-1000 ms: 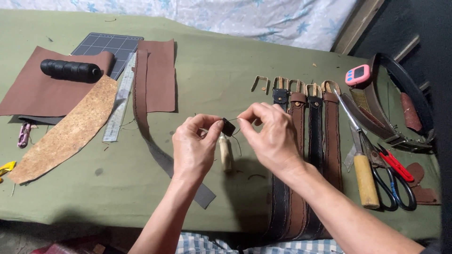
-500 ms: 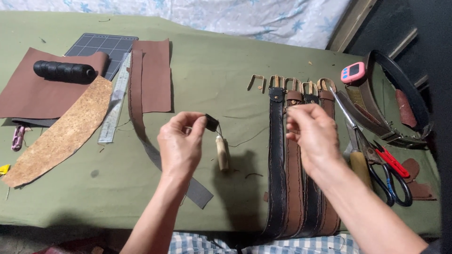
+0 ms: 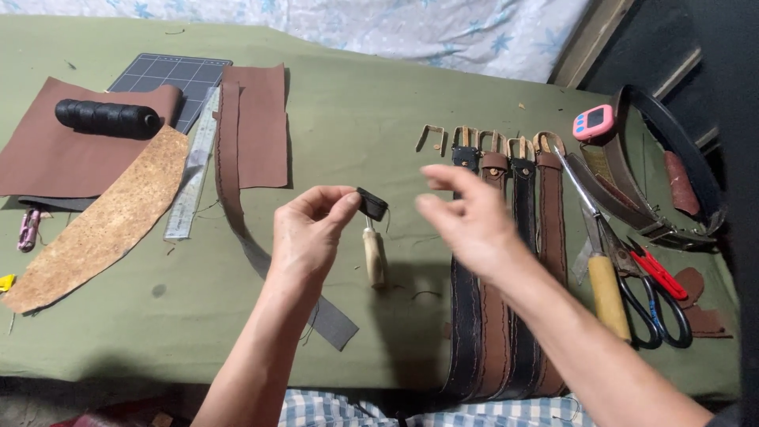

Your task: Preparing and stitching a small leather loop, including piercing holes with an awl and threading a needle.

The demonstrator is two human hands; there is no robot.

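My left hand (image 3: 310,235) pinches a small black leather piece (image 3: 371,204) between thumb and forefinger, above the green table. A thin thread hangs from the piece. Just below it lies a wooden-handled awl (image 3: 374,253). My right hand (image 3: 466,223) hovers to the right of the black piece, blurred, fingers apart and holding nothing. Under that hand and forearm lie several belts (image 3: 506,261) side by side, black and brown, buckles at the far end.
A long brown strap (image 3: 237,198), steel ruler (image 3: 192,178), brown leather sheets (image 3: 261,126), cork piece (image 3: 103,221), black thread spool (image 3: 107,117) and cutting mat (image 3: 170,75) lie left. Scissors (image 3: 648,292), a wooden-handled tool (image 3: 607,292), pink timer (image 3: 594,122) and coiled belts (image 3: 672,174) lie right.
My right hand swung out over the belts, then came back left toward the black piece. My left hand kept holding the piece and shifted only slightly.
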